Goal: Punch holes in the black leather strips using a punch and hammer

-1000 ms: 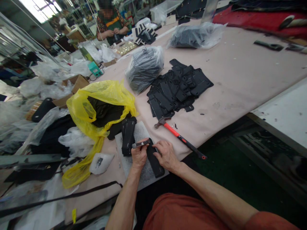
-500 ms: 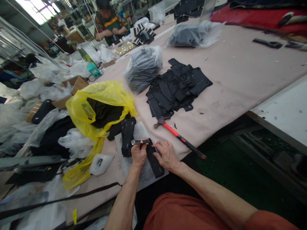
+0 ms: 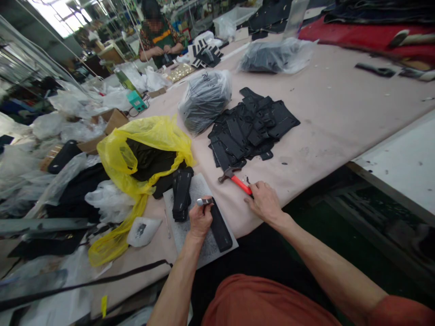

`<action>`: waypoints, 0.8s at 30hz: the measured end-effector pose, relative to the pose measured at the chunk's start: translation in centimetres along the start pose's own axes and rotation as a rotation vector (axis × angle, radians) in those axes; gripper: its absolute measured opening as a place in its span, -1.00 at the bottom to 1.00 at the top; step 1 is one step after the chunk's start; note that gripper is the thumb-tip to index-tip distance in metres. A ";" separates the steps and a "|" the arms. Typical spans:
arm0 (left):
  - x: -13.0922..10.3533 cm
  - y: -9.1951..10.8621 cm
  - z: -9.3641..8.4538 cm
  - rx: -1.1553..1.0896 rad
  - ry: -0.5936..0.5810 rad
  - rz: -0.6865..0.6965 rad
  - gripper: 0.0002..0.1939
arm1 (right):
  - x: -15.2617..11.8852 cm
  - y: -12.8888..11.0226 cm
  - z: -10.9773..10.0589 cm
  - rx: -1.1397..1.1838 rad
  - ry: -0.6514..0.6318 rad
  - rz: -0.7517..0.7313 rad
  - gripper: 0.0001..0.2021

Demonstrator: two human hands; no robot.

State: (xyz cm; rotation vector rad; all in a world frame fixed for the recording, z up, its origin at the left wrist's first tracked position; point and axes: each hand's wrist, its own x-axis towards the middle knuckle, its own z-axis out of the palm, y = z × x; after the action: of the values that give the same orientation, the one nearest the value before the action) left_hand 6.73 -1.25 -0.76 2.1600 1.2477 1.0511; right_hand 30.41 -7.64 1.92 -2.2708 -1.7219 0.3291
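seemingly midway: the table [image 3: 333,108] bears a loose black pile [image 3: 246,131], perhaps undone; the board [image 3: 206,253], a neat stack [image 3: 181,194], perhaps finished. the right hand [image 3: 266,201] grips the hammer [image 3: 240,184]; at the black strip [image 3: 221,226] lying on the board, the left hand [image 3: 201,219] pinches a metal tool [image 3: 204,202].

A long black strip [image 3: 221,227] lies flat on a gray board [image 3: 208,250], stretching from 11 o'clock to 5 o'clock. A shiny metal tool [image 3: 205,201] is held sideways at its top end. At 1 o'clock, a hammer [image 3: 238,179] lies on the desk [image 3: 322,145], red handle pointing to 4 o'clock, partly hidden.
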 end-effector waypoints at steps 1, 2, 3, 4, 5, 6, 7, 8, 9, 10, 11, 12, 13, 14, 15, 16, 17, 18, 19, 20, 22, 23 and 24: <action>0.1 0.1 0.0 -0.001 -0.002 -0.005 -0.83 | 0.2 0.3 -0.1 -0.004 -0.043 -0.001 -0.80; 0.1 0.2 0.0 -0.001 -0.002 -0.018 -0.84 | 0.4 0.6 -0.2 0.016 -0.074 0.006 -0.86; 0.2 0.2 0.0 0.001 -0.003 -0.034 -0.85 | 0.6 0.7 -0.2 0.063 -0.107 0.022 -0.91; 0.3 0.3 0.0 0.003 -0.008 -0.049 -0.85 | 0.8 0.6 -0.3 0.143 -0.152 0.058 -0.94; 0.3 0.4 0.0 0.003 -0.015 -0.058 -0.86 | 1.0 0.6 -0.4 0.255 -0.219 0.115 -0.94; 0.3 0.5 0.0 0.004 -0.023 -0.060 -0.86 | 1.2 0.4 -0.5 0.393 -0.305 0.188 -0.92; 0.3 0.6 0.0 0.003 -0.029 -0.056 -0.86 | 1.3 0.2 -0.6 0.535 -0.392 0.270 -0.89; 0.3 0.6 0.0 0.003 -0.033 -0.050 -0.86 | 1.4 0.0 -0.8 0.659 -0.461 0.346 -0.87; 0.3 0.7 0.0 0.003 -0.033 -0.044 -0.87 | 1.4 -0.3 -1.1 0.744 -0.495 0.401 -0.85; 0.3 0.7 0.0 0.003 -0.030 -0.042 -0.87 | 1.3 -0.6 -1.6 0.782 -0.482 0.424 -0.85; 0.2 0.7 0.0 0.003 -0.027 -0.042 -0.87 | 1.1 -0.9 -2.2 0.780 -0.424 0.405 -0.86; 0.2 0.7 0.0 0.001 -0.024 -0.046 -0.87 | 0.9 -1.3 -3.0 0.756 -0.327 0.348 -0.86; 0.1 0.7 -0.1 -0.002 -0.022 -0.050 -0.87 | 0.6 -1.8 -4.0 0.724 -0.210 0.267 -0.86; 0.1 0.6 -0.1 -0.005 -0.022 -0.055 -0.86 | 0.3 -2.3 -5.2 0.691 -0.089 0.172 -0.84; 0.1 0.6 -0.1 -0.008 -0.025 -0.060 -0.86 | 0.1 -2.8 -6.5 0.656 0.022 0.070 -0.82; 0.0 0.6 -0.1 -0.011 -0.028 -0.064 -0.86 | -0.2 -3.3 -7.9 0.616 0.113 -0.036 -0.81; 0.0 0.6 -0.1 -0.014 -0.031 -0.069 -0.86 | -0.5 -3.8 -9.2 0.568 0.177 -0.145 -0.82; 0.0 0.6 -0.1 -0.016 -0.035 -0.072 -0.87 | -0.7 -4.2 -10.4 0.507 0.215 -0.256 -0.84; 0.0 0.6 -0.1 -0.018 -0.036 -0.074 -0.87 | -0.8 -4.5 -11.3 0.436 0.235 -0.367 -0.86; 0.0 0.6 -0.1 -0.020 -0.035 -0.072 -0.87 | -1.0 -4.8 -11.9 0.357 0.240 -0.471 -0.87; 0.0 0.6 -0.1 -0.016 -0.026 -0.060 -0.87 | -1.1 -5.0 -12.5 0.189 0.221 -0.621 -0.87; 0.0 0.6 -0.1 -0.012 -0.022 -0.052 -0.87 | -1.2 -5.0 -12.5 0.118 0.202 -0.662 -0.86; 0.0 0.6 -0.1 -0.008 -0.018 -0.047 -0.88 | -1.2 -5.1 -12.4 0.072 0.189 -0.684 -0.86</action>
State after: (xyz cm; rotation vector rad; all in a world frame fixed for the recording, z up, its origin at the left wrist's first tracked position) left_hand 6.99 -1.53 -0.31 2.1196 1.2779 1.0142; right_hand 29.76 -8.47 15.33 -1.4757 -2.1894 0.0252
